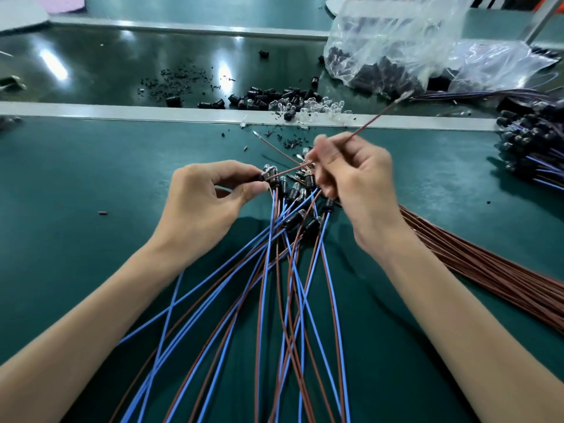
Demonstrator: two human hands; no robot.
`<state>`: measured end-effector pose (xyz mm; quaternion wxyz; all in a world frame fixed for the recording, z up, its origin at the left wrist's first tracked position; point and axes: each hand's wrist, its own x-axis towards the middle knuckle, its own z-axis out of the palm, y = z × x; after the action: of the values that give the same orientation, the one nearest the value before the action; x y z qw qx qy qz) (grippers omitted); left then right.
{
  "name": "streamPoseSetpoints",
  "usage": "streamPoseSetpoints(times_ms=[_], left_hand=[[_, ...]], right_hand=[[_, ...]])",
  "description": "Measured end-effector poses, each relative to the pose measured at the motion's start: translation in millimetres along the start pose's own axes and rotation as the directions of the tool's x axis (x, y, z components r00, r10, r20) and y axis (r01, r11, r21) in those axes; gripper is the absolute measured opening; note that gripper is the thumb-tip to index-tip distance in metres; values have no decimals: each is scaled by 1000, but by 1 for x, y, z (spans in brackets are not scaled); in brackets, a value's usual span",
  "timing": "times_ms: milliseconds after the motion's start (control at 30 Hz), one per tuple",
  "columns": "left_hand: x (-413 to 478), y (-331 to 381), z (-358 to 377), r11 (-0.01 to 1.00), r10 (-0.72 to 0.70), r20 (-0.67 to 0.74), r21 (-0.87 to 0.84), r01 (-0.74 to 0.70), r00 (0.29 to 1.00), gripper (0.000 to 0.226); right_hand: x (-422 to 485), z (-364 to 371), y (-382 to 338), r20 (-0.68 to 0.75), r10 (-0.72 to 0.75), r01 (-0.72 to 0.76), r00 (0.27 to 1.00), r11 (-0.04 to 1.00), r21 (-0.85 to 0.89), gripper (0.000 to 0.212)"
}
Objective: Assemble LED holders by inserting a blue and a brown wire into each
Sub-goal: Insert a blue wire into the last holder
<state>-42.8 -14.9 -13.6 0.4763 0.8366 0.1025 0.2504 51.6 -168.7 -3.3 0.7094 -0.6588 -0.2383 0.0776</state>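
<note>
Left fingers: clamped on LED holder.
Right fingers: clamped on brown wire.
Risk: tip may miss holder and buckle; tangled wires beneath may snag.

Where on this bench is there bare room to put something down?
The widest free patch is the green mat left of the left hand, below the pale rail; only one small brown scrap lies there. The dark belt beyond the rail is mostly bare at left. Crowded: the wire fan in the middle, the brown wire bundle and plastic bag at right.
</note>
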Motion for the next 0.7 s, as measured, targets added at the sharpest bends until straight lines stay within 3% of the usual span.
streamPoseSetpoints(times_ms=[100, 233, 333, 467, 567, 700], left_hand=[[0, 1, -2, 999, 31, -13, 45, -30, 999, 24], [2, 2, -4, 997, 50, -26, 59, -48, 998, 20], [1, 0, -5, 997, 54, -21, 64, -53, 998, 17], [0, -1, -4, 993, 66, 13, 101, -67, 998, 16], [1, 0, -5, 996, 59, 25, 61, -61, 998, 19], [0, 2, -4, 998, 56, 35, -5, -56, 998, 15]], right_hand=[[-2, 2, 1, 121, 48, -43, 991, 998, -43, 20], [2, -2, -5, 84, 90, -101, 992, 985, 143, 31], [2, -2, -2, 55, 114, -116, 992, 992, 41, 34], [-1, 1, 3, 175, 57, -59, 983, 998, 5, 31], [2, -3, 0, 129, -30, 25, 991, 999, 36, 23], [2, -4, 4, 123, -18, 24, 992, 999, -42, 15]])
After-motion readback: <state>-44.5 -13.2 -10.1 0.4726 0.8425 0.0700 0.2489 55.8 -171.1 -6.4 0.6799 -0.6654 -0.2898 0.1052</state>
